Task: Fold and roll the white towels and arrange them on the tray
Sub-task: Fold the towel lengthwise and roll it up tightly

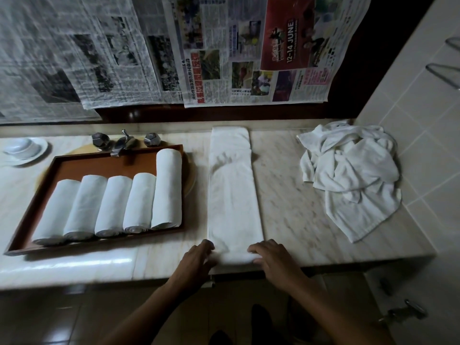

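Hands: right hand [271, 260] curls over near end of folded towel [234, 195] | left hand [199, 257] blurred at its edge, grip unclear

views: 1 | position: worn on the head, wide-angle | facing: forward and down onto the counter [286, 183] | range: near | top of frame: newspapers [249, 58]
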Available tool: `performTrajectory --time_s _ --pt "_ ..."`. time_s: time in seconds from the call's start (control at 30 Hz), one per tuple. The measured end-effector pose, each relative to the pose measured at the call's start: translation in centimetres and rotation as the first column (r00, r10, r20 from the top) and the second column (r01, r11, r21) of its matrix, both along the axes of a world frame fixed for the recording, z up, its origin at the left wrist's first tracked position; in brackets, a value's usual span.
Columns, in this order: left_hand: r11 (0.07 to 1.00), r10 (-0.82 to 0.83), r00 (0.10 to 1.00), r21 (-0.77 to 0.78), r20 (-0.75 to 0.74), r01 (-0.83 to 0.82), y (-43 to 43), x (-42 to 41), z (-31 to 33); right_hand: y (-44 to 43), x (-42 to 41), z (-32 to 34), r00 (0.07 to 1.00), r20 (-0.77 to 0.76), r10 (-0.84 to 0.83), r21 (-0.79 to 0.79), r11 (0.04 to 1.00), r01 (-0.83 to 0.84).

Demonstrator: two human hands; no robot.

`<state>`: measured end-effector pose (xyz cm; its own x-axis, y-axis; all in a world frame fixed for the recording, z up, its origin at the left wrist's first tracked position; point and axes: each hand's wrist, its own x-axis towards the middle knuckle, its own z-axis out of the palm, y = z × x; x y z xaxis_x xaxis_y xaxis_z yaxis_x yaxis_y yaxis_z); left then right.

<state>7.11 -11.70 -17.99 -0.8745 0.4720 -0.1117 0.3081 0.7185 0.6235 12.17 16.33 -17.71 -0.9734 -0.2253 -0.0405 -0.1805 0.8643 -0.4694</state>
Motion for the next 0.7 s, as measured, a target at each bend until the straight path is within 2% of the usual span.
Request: performTrajectory --time_s 0.17,0.3,0.4,0.57,0.6,0.63,0.7 --pt "0.995 0.095 0.99 0.029 0.107 -0.098 0.4 -0.7 0.1 -0.4 0.1 -0.7 0.998 0.018 -0.062 -0.011 0.998 0.062" --pt "0.991 0.134 0.978 -0.003 0.163 -0.135 0.4 -1.6 0.0 -2.0 1.3 -1.2 0.984 -0.145 -0.1 0.071 0.991 0.111" --pt "0.991 0.136 0.972 -0.024 0.194 -0.134 0.5 -2.3 0.2 -4.1 2.7 -1.1 0.967 -0.253 -0.039 0.115 0.991 0.07" --pt "0.981 0.192 0.941 -0.05 0.279 -0.185 0.6 -3.1 0.8 -5.3 3.6 -2.5 0.98 -0.199 0.015 0.266 0.963 0.039" --pt "0.976 0.216 0.944 -0.038 0.25 -0.214 0.8 -2.8 1.1 -5.2 3.5 -2.7 0.981 -0.19 0.024 0.286 0.958 0.032" --pt "0.972 0.235 0.959 -0.019 0.161 -0.235 1.1 -2.4 1.2 -5.0 3.3 -2.8 0.982 -0.183 0.038 0.304 0.952 0.02" --pt "0.986 0.165 0.979 -0.012 -0.124 -0.167 1.8 -1.0 1.0 -4.9 3.1 -3.0 0.982 -0.178 0.067 0.329 0.944 -0.005"
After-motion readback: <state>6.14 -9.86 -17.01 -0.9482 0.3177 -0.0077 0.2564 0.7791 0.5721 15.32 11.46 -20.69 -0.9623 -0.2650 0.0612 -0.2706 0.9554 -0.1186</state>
